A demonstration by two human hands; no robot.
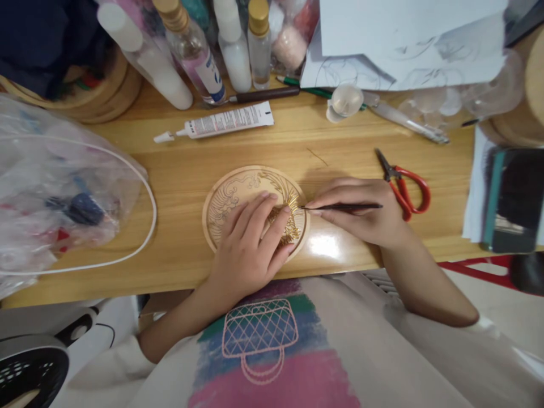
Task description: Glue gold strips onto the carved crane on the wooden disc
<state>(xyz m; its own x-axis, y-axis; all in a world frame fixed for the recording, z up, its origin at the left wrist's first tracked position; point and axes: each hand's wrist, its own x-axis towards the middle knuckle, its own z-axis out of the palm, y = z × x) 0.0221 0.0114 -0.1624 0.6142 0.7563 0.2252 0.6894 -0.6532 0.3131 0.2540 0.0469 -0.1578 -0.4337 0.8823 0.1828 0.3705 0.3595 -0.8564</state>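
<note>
A round wooden plaque [229, 195] with fine swirling lines lies on the table, and gold wire-like pieces [292, 218] cover part of its right half. My left hand [255, 241] rests on the plaque with its fingers spread, the fingertips beside the gold part. From the right, my right hand [361, 209] pinches a thin dark pointed tool [351, 207], whose tip meets the plaque's right edge near the gold pieces. Just beyond my right hand lie red-handled pliers [408, 190].
Behind the plaque lie a white tube [232, 120], its cap, a small clear cup [346, 102] and a pen [408, 122]. Bottles [195, 56] and papers [408, 45] line the back. Plastic bags [72, 198] fill the left; a phone [516, 198] is at right.
</note>
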